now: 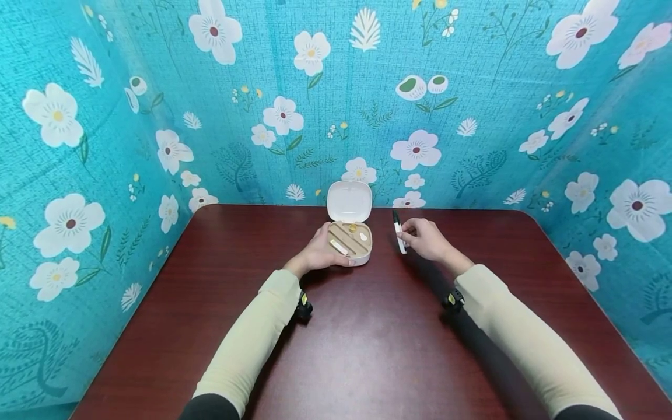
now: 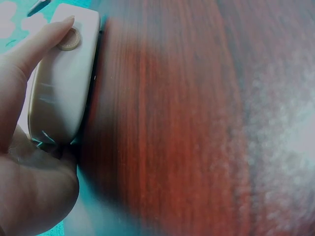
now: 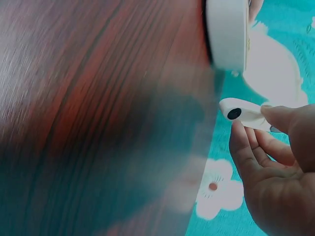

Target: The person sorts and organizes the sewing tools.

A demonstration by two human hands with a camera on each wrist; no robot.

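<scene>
A small white jewelry box (image 1: 360, 261) stands on the table with its lid (image 1: 349, 201) raised. My left hand (image 1: 321, 251) grips the box's left side. In the left wrist view, the thumb (image 2: 51, 42) lies across the front, by a round gold clasp (image 2: 69, 40). To the right of the box, my right hand (image 1: 427, 238) pinches a white marker (image 1: 400, 236) with a black end, held tilted between thumb and fingers. A dark round spot marks the marker's near end (image 3: 234, 113) in the right wrist view.
Inside the box's tan compartments lie a white bar-shaped piece (image 1: 338, 247), a small gold ring-like piece (image 1: 353, 228) and a small white piece (image 1: 363, 237). The dark red wooden table (image 1: 367, 350) ends at a flowered turquoise cloth (image 1: 336, 140) behind it.
</scene>
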